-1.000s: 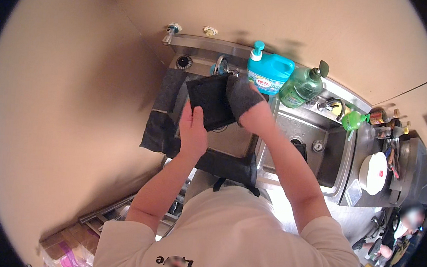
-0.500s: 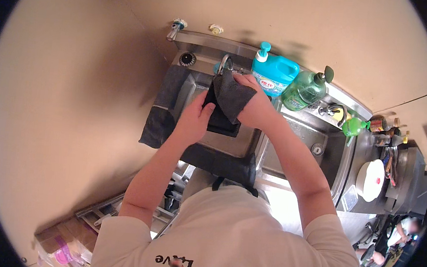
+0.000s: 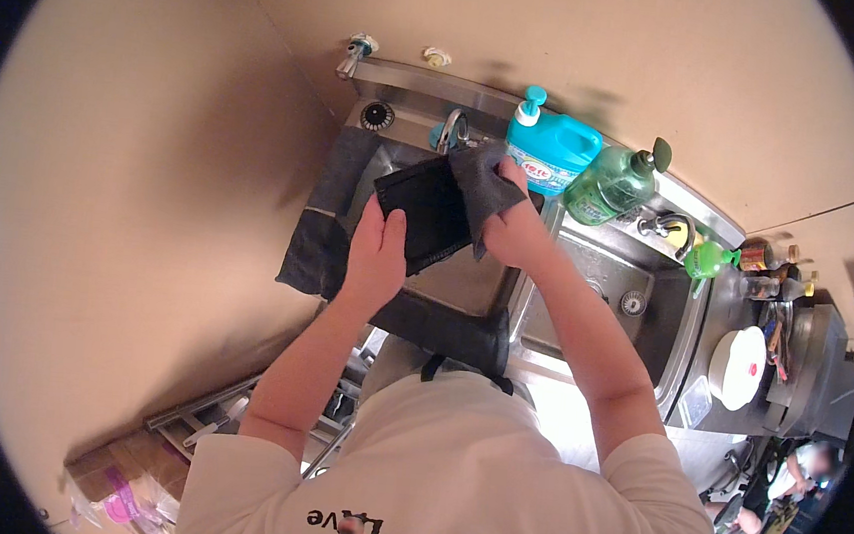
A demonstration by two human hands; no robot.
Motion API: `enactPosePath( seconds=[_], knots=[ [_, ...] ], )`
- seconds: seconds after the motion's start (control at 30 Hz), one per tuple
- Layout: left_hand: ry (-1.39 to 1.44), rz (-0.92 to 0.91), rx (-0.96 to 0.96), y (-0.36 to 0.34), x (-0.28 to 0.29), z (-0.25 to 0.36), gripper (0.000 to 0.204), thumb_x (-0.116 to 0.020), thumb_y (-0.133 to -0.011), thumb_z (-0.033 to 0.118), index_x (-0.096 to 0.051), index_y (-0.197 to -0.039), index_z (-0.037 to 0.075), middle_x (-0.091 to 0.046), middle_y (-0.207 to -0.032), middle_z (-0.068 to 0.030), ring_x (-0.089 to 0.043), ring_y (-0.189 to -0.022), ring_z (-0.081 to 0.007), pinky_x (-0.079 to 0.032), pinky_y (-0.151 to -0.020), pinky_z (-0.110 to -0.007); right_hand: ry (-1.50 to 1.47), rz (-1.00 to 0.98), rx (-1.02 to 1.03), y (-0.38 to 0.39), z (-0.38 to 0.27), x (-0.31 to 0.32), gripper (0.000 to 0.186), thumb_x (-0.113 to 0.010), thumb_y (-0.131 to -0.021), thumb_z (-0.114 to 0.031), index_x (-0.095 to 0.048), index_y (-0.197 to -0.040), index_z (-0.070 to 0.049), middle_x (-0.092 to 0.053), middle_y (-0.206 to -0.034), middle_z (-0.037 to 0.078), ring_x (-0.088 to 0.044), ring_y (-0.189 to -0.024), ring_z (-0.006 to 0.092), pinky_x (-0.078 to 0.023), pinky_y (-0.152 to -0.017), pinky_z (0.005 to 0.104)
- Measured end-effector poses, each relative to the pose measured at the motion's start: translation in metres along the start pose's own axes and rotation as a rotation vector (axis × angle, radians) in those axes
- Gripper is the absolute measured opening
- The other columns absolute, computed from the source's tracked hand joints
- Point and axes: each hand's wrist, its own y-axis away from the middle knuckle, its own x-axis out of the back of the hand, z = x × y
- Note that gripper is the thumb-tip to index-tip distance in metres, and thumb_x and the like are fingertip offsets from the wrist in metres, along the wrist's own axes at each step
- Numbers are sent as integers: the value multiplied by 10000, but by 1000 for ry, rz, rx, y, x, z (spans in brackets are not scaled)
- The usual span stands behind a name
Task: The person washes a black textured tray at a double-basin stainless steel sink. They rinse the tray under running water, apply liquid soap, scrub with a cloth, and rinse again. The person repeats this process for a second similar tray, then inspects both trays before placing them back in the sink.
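Note:
A flat black rectangular panel [image 3: 419, 211] with ridged edges is held tilted over the left sink basin [image 3: 465, 288]. My left hand [image 3: 379, 255] is closed on its left edge, thumb on the upper face. My right hand [image 3: 517, 224] grips a dark grey cloth [image 3: 478, 178], which covers the panel's right end. Part of the right hand's fingers is hidden by the cloth. Just beyond them stands a curved metal faucet [image 3: 452, 128].
Behind the sinks stand a turquoise jug with a pump [image 3: 551, 154] and a green pump bottle [image 3: 609, 189]. To the right are a second basin [image 3: 583, 325], a small green bottle [image 3: 708, 259] and a white lidded bowl [image 3: 738, 368]. Dark cloths [image 3: 313, 248] drape the left sink's rim.
The panel has turned flatter, showing more of its face. My right hand and the cloth have shifted slightly right, and my left hand has moved a little lower and left.

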Motion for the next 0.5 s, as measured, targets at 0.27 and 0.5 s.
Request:
enactPosePath(
  seconds=[0.27, 0.5],
  knots=[
    [-250, -287, -63, -28, 15, 28, 272, -472, -925, 148, -503, -1139, -16, -588, -1053, -261, -547, -1023, -432, -433, -875, -434, 39, -99, 232, -6, -34, 1, 435, -601, -721, -71, -556, -1153, -45, -439, -1258, 196, -433, -1133, 374, -364, -1009, 428],
    [-414, -203, -54, -44, 53, 20, 298, -508, -913, 185, -502, -1115, -34, -588, -1048, -263, -551, -1017, -422, -434, -870, -429, 193, -174, 185, 9, 15, 17, 498, -613, -724, -91, -520, -1212, -45, -467, -1258, 178, -457, -1121, 357, -376, -999, 412]
  ],
)
